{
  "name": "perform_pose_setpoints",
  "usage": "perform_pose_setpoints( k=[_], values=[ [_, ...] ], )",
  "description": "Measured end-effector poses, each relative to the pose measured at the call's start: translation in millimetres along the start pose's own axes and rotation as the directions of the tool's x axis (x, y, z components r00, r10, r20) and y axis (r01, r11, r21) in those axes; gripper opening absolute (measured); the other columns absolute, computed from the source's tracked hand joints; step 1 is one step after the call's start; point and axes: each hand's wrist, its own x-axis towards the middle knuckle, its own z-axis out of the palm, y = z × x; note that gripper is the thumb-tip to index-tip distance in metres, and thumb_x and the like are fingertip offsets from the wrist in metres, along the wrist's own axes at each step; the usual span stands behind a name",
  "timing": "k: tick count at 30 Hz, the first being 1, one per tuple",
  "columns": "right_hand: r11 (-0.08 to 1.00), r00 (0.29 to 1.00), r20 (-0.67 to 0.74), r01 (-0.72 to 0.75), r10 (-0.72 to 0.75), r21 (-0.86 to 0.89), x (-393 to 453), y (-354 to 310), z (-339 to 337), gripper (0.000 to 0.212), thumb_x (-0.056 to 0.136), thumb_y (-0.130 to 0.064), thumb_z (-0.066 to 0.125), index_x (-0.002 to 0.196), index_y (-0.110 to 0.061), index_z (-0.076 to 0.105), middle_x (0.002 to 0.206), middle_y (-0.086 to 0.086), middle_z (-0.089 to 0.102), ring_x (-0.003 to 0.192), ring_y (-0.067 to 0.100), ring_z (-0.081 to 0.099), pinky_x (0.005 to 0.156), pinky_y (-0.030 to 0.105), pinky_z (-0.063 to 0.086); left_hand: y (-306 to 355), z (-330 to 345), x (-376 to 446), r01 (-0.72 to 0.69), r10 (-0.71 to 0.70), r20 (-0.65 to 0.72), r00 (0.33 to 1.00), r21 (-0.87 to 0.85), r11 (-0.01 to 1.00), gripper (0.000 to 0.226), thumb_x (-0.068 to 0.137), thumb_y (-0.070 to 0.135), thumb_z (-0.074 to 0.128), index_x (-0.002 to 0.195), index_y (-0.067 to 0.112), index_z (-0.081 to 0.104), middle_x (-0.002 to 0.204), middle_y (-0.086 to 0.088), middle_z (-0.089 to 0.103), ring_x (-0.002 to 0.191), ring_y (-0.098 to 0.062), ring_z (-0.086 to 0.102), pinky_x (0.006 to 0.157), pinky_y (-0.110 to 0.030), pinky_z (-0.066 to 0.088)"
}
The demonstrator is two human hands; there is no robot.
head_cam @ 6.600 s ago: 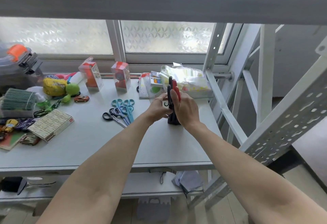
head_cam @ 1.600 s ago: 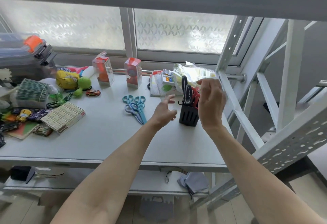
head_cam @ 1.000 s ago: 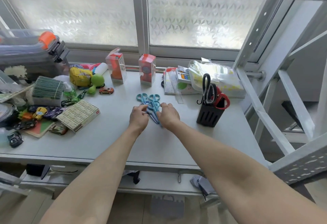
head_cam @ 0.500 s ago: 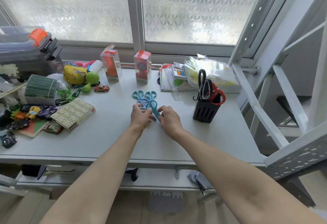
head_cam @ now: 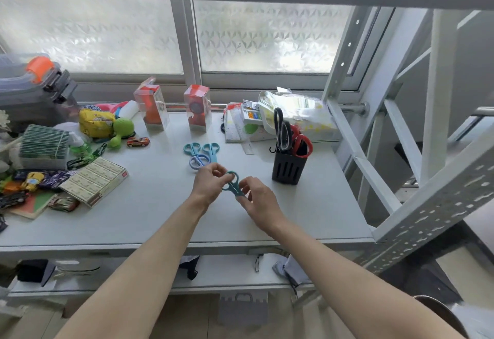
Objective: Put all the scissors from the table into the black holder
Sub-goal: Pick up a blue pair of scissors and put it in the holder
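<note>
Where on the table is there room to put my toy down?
Bare table lies along the front edge, before the card box. Also between the hands and the black holder. The left side and window edge are crowded.

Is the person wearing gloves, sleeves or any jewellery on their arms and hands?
No. Both forearms are bare right up to the bottom edge of the picture, with no sleeve in view. The left hand and the right hand have no gloves, and no watch, bracelet or ring shows on the sides facing the camera. No markings, cables or sensors show on either arm.
</note>
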Motion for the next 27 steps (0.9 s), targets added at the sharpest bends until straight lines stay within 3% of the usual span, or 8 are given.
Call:
perform_pose_setpoints(
  k=[3, 6, 9, 11, 15, 20, 22, 27],
  values=[
    [0.998, 0.993, -0.114, -0.001, -0.007, -0.063, -11.5, 7.1, -10.9, 0.024, 0.082, -0.024, 0.073, 0.098, -0.015, 0.057, 0.091, -0.003, 0.061, 0.073, 0.011, 0.052, 0.065, 0.024, 0.04, 17.5, 18.9, -10.7, -0.053, 0.054, 0.076, 0.996, -0.019, 0.998, 0.011, 0.085, 0.007, 0.068, 0.087, 0.005, 0.057, 0.07, -0.004, 0.055, 0.063, -0.014, 0.053, 0.054, -0.023, 0.044],
    [0.997, 0.976, -0.217, -0.009, -0.009, -0.081, -22.3, 16.1, -28.3, 0.019, 0.084, -0.019, 0.071, 0.095, -0.012, 0.056, 0.09, 0.0, 0.06, 0.072, 0.016, 0.054, 0.062, 0.026, 0.042, 32.6, 35.1, -16.5, -0.067, 0.075, 0.197, 0.977, -0.047, 0.997, 0.014, 0.084, 0.011, 0.07, 0.087, 0.004, 0.058, 0.07, -0.008, 0.058, 0.061, -0.016, 0.055, 0.052, -0.022, 0.047],
    [0.996, 0.962, -0.272, -0.001, -0.023, -0.091, -33.8, 32.7, -48.4, 0.018, 0.084, -0.011, 0.068, 0.1, -0.009, 0.058, 0.092, 0.005, 0.062, 0.068, 0.019, 0.056, 0.062, 0.029, 0.049, 47.5, 44.6, -21.6, -0.062, 0.091, 0.367, 0.926, -0.09, 0.994, 0.027, 0.084, 0.024, 0.073, 0.094, 0.001, 0.063, 0.077, -0.009, 0.066, 0.067, -0.015, 0.063, 0.06, -0.023, 0.054],
    [0.998, 0.945, -0.328, -0.02, 0.001, -0.055, -40.6, 45.2, -64.1, 0.019, 0.083, -0.008, 0.069, 0.1, -0.008, 0.059, 0.088, 0.002, 0.061, 0.063, 0.014, 0.053, 0.06, 0.021, 0.046, 52.5, 49.5, -21.3, -0.072, 0.105, 0.354, 0.929, -0.106, 0.992, 0.031, 0.087, 0.03, 0.069, 0.097, 0.001, 0.064, 0.081, -0.008, 0.067, 0.071, -0.016, 0.064, 0.063, -0.024, 0.056],
    [0.998, 0.861, -0.504, -0.054, 0.069, 0.046, -42.1, 59.3, -102.1, 0.014, 0.086, -0.009, 0.067, 0.099, -0.009, 0.061, 0.085, 0.0, 0.062, 0.063, 0.004, 0.055, 0.061, 0.012, 0.044, 51.0, 57.6, -8.2, -0.077, 0.086, 0.144, 0.986, -0.068, 0.995, 0.025, 0.092, 0.022, 0.062, 0.107, 0.003, 0.057, 0.097, -0.013, 0.06, 0.073, -0.019, 0.061, 0.062, -0.027, 0.056],
    [0.987, 0.722, -0.688, 0.047, 0.075, 0.156, -9.5, 45.2, -151.3, 0.015, 0.091, -0.007, 0.06, 0.105, -0.003, 0.058, 0.091, 0.01, 0.066, 0.075, 0.018, 0.064, 0.071, 0.015, 0.053, 55.7, 73.3, 9.3, -0.136, 0.123, 0.2, 0.972, 0.052, 0.989, 0.064, 0.086, 0.014, 0.067, 0.143, 0.017, 0.039, 0.135, -0.011, 0.045, 0.108, -0.029, 0.059, 0.06, -0.024, 0.053],
    [0.973, 0.728, -0.679, 0.072, 0.098, 0.218, 8.3, 35.4, -165.0, 0.019, 0.093, -0.011, 0.057, 0.109, -0.002, 0.06, 0.093, 0.008, 0.068, 0.078, 0.017, 0.067, 0.073, 0.011, 0.053, 61.8, 79.4, 15.5, -0.17, 0.147, 0.233, 0.961, 0.08, 0.982, 0.075, 0.084, 0.009, 0.068, 0.149, 0.023, 0.032, 0.14, -0.01, 0.04, 0.117, -0.029, 0.053, 0.062, -0.026, 0.055],
    [0.986, 0.842, -0.536, 0.029, 0.065, 0.164, 46.3, 27.0, -170.7, 0.013, 0.093, -0.014, 0.055, 0.101, -0.006, 0.062, 0.09, 0.01, 0.068, 0.08, 0.025, 0.067, 0.075, 0.035, 0.058, 72.1, 89.5, 30.1, -0.204, 0.15, 0.313, 0.938, 0.148, 0.968, 0.078, 0.08, 0.01, 0.071, 0.146, 0.023, 0.034, 0.144, -0.007, 0.041, 0.119, -0.029, 0.051, 0.059, -0.026, 0.056]
  ],
)
